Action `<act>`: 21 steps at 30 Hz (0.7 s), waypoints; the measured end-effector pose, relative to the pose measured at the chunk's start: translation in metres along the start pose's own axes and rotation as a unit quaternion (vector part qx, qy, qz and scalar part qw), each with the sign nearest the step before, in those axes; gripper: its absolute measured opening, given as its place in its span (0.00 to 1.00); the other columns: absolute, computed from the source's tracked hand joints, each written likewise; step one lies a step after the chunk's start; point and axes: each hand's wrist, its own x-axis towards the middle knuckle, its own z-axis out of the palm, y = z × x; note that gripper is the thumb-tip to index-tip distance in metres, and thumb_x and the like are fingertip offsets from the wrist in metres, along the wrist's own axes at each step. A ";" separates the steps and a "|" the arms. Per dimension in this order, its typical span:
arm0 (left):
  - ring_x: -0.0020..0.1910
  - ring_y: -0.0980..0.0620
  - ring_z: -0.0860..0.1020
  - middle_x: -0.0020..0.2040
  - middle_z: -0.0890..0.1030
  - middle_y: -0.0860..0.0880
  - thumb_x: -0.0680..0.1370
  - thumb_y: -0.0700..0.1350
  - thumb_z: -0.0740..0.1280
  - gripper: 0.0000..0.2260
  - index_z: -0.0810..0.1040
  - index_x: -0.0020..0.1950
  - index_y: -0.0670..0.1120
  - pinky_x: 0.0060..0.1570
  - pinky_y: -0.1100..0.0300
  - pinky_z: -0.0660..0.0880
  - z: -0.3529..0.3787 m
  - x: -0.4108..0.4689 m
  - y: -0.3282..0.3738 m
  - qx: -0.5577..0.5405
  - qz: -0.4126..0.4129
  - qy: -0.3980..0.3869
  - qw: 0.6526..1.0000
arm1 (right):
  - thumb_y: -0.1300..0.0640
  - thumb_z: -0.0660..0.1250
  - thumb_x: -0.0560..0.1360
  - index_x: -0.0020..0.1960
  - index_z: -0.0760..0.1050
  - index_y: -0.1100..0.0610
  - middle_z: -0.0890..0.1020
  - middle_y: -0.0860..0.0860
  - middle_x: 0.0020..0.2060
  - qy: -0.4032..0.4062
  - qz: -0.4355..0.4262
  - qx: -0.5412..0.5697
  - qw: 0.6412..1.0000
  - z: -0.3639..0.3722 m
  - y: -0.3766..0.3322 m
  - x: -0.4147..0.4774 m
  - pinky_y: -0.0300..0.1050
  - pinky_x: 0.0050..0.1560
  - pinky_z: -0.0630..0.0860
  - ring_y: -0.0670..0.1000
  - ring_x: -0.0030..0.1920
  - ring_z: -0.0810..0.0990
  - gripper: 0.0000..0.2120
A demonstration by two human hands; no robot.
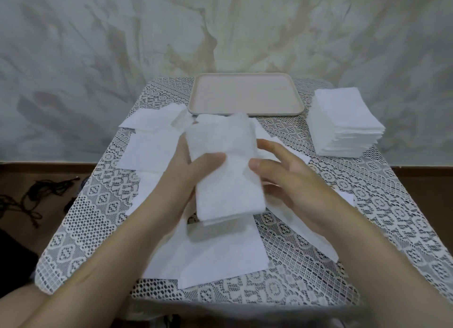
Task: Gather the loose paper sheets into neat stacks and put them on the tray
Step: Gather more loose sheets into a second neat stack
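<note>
The left hand (176,180) and right hand (294,178) each clamp a grip on the paper bundle (225,161)

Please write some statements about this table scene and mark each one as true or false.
1. The tall stack stands on the tray. False: it stands on the tablecloth, right of the tray.
2. The left hand and the right hand both hold a bundle of sheets. True.
3. Loose sheets lie on the tablecloth. True.
4. The bundle of sheets rests in the tray. False: the hands hold it up, nearer than the tray.
</note>
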 end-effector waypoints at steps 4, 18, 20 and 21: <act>0.64 0.44 0.83 0.66 0.84 0.47 0.80 0.49 0.67 0.23 0.74 0.75 0.50 0.65 0.43 0.79 0.010 -0.007 -0.007 0.007 -0.039 -0.031 0.999 | 0.44 0.69 0.79 0.70 0.73 0.44 0.85 0.46 0.57 0.036 -0.020 0.007 0.999 0.019 0.008 0.003 0.52 0.62 0.79 0.46 0.57 0.85 0.20; 0.62 0.52 0.84 0.62 0.86 0.55 0.79 0.61 0.64 0.22 0.78 0.71 0.55 0.66 0.46 0.77 0.027 -0.009 -0.011 0.030 -0.009 0.083 0.996 | 0.49 0.62 0.84 0.73 0.69 0.43 0.82 0.41 0.63 0.026 -0.038 0.005 0.999 0.027 0.015 0.003 0.53 0.71 0.73 0.43 0.65 0.80 0.18; 0.62 0.49 0.84 0.62 0.86 0.50 0.80 0.57 0.65 0.20 0.78 0.70 0.51 0.61 0.48 0.80 0.022 -0.005 -0.005 0.045 0.032 0.052 0.997 | 0.50 0.65 0.79 0.73 0.69 0.46 0.82 0.46 0.64 0.026 -0.066 0.015 0.997 0.023 0.012 0.004 0.56 0.68 0.76 0.47 0.64 0.81 0.22; 0.63 0.46 0.83 0.63 0.85 0.48 0.81 0.54 0.66 0.19 0.77 0.70 0.49 0.61 0.48 0.81 0.017 -0.002 -0.003 0.049 0.054 0.030 0.997 | 0.52 0.66 0.77 0.73 0.68 0.48 0.82 0.49 0.64 0.025 -0.086 0.020 0.996 0.020 0.010 0.004 0.55 0.67 0.77 0.49 0.64 0.81 0.25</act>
